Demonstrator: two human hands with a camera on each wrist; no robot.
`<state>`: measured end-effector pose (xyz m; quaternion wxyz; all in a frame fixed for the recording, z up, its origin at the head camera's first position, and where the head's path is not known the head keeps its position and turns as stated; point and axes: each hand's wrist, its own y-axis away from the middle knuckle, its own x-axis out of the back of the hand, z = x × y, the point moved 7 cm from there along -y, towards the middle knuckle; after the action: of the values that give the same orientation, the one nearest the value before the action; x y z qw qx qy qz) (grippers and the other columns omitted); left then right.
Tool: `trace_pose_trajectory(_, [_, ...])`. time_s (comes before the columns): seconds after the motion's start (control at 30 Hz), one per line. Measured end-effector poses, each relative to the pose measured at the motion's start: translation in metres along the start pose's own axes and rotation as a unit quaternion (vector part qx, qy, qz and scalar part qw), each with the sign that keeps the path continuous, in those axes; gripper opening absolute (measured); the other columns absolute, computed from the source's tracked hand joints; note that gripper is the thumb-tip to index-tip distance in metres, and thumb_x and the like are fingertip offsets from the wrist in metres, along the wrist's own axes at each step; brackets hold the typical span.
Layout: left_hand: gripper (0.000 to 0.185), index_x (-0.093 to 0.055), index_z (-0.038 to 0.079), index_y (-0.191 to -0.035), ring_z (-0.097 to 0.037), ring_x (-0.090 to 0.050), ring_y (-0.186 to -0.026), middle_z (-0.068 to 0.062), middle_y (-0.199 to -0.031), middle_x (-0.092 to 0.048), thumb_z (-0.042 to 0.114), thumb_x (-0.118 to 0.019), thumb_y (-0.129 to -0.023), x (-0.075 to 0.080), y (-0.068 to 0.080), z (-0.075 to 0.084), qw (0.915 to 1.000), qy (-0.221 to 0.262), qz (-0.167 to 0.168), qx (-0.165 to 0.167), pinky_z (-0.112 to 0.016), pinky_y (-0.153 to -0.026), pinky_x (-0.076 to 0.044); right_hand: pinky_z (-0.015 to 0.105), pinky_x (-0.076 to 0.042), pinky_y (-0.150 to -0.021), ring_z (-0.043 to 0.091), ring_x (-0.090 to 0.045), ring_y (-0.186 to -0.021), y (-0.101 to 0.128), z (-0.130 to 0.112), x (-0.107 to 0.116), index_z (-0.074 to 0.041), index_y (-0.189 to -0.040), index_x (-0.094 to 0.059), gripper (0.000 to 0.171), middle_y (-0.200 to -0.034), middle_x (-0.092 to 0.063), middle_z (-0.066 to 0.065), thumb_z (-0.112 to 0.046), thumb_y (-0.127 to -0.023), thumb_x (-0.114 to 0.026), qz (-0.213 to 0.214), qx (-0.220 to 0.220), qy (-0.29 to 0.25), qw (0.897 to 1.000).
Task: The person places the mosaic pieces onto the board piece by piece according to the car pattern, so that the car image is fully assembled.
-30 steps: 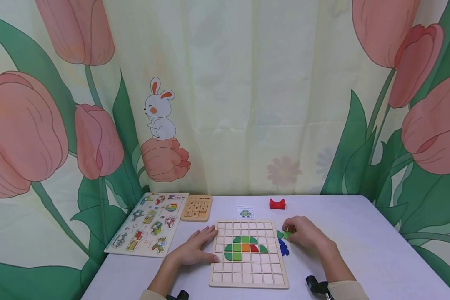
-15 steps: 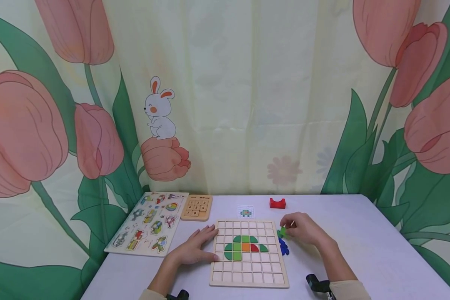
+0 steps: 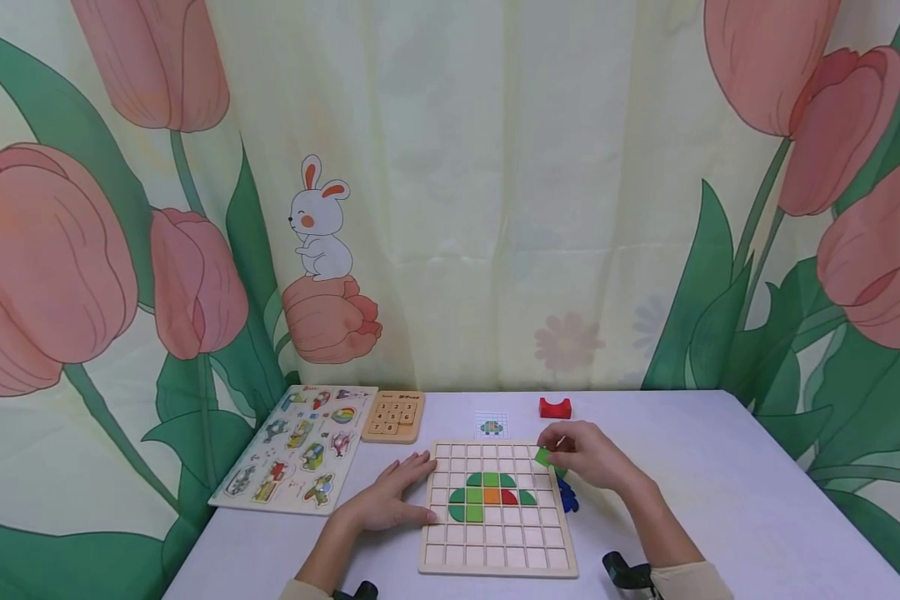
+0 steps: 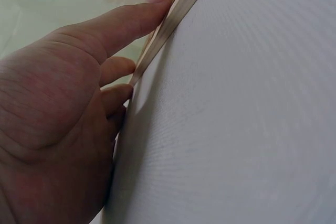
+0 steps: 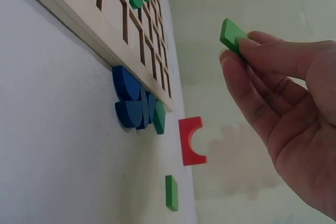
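My right hand [image 3: 592, 457] pinches a light green square tile [image 3: 542, 457] between thumb and fingertips, over the upper right corner of the wooden grid board [image 3: 495, 557]. In the right wrist view that tile [image 5: 231, 34] is held up off the table. Green tiles, an orange tile [image 3: 491, 495] and a red tile [image 3: 508, 497] fill some of the board's cells. My left hand [image 3: 386, 497] rests at the board's left edge, thumb and fingers touching the rim. Right of the board lie blue pieces [image 5: 128, 111], a dark green piece [image 5: 159, 117] and another light green tile [image 5: 171, 193].
A small printed card [image 3: 491, 425] with a coloured pattern lies behind the board. A red arch-shaped block [image 3: 555, 409] stands at the back. To the left are a picture board [image 3: 292, 450] and a wooden number puzzle [image 3: 392, 417]. A tulip curtain hangs behind.
My right hand has picked up the light green tile from beside the board and moved left with it over the board's corner. The left hand has stayed still.
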<state>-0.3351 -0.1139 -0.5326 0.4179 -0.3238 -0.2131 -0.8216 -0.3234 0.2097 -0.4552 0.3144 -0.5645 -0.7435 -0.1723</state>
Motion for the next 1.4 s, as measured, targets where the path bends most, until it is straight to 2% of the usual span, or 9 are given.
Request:
trace_pose_trajectory(0.13, [0.093, -0.042, 0.018, -0.161, -0.032, -0.013, -0.163, -0.004, -0.174, -0.025, 0.054, -0.080, -0.084, 0.000, -0.001, 0.000, 1.0000, -0.001, 0.000, 0.000, -0.061, -0.132, -0.001, 0.028, -0.062, -0.070, 0.020, -0.062, -0.084, -0.002, -0.009, -0.006, -0.017, -0.108, -0.075, 0.018, -0.098, -0.070, 0.001, -0.006, -0.094, -0.075, -0.001, 0.018, -0.008, 1.000])
trace_pose_trajectory(0.4, [0.094, -0.041, 0.017, -0.161, -0.033, -0.013, -0.163, -0.005, -0.174, -0.024, 0.055, -0.080, -0.084, 0.000, 0.000, 0.000, 1.0000, -0.002, 0.000, 0.001, -0.061, -0.132, 0.000, 0.022, -0.061, -0.074, 0.019, -0.065, -0.086, -0.004, -0.023, -0.019, -0.020, -0.110, -0.077, 0.021, -0.101, -0.074, 0.000, -0.006, -0.094, -0.074, -0.014, 0.037, -0.028, 0.999])
trace_pose_trajectory(0.67, [0.093, -0.041, 0.018, -0.161, -0.032, -0.013, -0.163, -0.005, -0.174, -0.024, 0.055, -0.080, -0.084, 0.000, -0.001, 0.000, 1.0000, -0.006, 0.001, 0.002, -0.060, -0.132, -0.001, 0.020, -0.061, -0.074, 0.017, -0.067, -0.087, -0.005, -0.030, -0.035, -0.013, -0.116, -0.078, 0.022, -0.104, -0.076, 0.002, -0.006, -0.095, -0.073, -0.047, 0.047, -0.034, 0.997])
trace_pose_trajectory(0.77, [0.094, -0.041, 0.017, -0.161, -0.032, -0.013, -0.163, -0.006, -0.174, -0.024, 0.054, -0.080, -0.084, 0.000, -0.001, 0.000, 1.0000, -0.004, 0.000, 0.002, -0.060, -0.132, 0.000, 0.020, -0.060, -0.074, 0.017, -0.068, -0.086, -0.006, -0.033, -0.043, -0.014, -0.116, -0.078, 0.022, -0.103, -0.076, 0.003, -0.006, -0.095, -0.074, -0.062, 0.045, -0.034, 0.996])
trace_pose_trajectory(0.9, [0.094, -0.041, 0.017, -0.161, -0.032, -0.013, -0.163, -0.005, -0.174, -0.024, 0.054, -0.080, -0.084, 0.000, -0.001, 0.000, 1.0000, -0.004, 0.001, 0.002, -0.061, -0.132, -0.001, 0.020, -0.059, -0.075, 0.016, -0.066, -0.085, -0.007, -0.035, -0.053, -0.016, -0.113, -0.079, 0.021, -0.102, -0.076, 0.001, -0.008, -0.095, -0.075, -0.082, 0.048, -0.033, 0.995])
trace_pose_trajectory(1.1, [0.094, -0.041, 0.016, -0.161, -0.033, -0.014, -0.163, -0.005, -0.174, -0.024, 0.054, -0.080, -0.084, -0.001, -0.001, 0.000, 1.0000, -0.005, 0.000, -0.004, -0.061, -0.132, -0.001, 0.020, -0.059, -0.075, 0.013, -0.066, -0.080, -0.007, -0.036, -0.064, -0.012, -0.110, -0.080, 0.017, -0.100, -0.077, -0.002, -0.006, -0.095, -0.074, -0.100, 0.061, -0.039, 0.992])
trace_pose_trajectory(1.33, [0.093, -0.041, 0.017, -0.161, -0.032, -0.014, -0.163, -0.005, -0.174, -0.025, 0.054, -0.080, -0.084, -0.001, -0.002, -0.002, 1.0000, -0.005, 0.002, -0.002, -0.060, -0.132, -0.001, 0.018, -0.057, -0.080, 0.011, -0.064, -0.093, -0.007, -0.037, -0.072, -0.017, -0.106, -0.082, 0.017, -0.103, -0.076, -0.006, -0.007, -0.094, -0.075, -0.117, 0.064, -0.024, 0.991])
trace_pose_trajectory(1.4, [0.094, -0.041, 0.017, -0.161, -0.032, -0.014, -0.163, -0.005, -0.174, -0.024, 0.054, -0.080, -0.084, 0.000, -0.001, -0.002, 1.0000, -0.006, 0.002, -0.002, -0.060, -0.132, -0.001, 0.019, -0.057, -0.079, 0.011, -0.064, -0.091, -0.007, -0.038, -0.075, -0.018, -0.104, -0.082, 0.018, -0.101, -0.077, -0.006, -0.006, -0.093, -0.076, -0.125, 0.066, -0.023, 0.990])
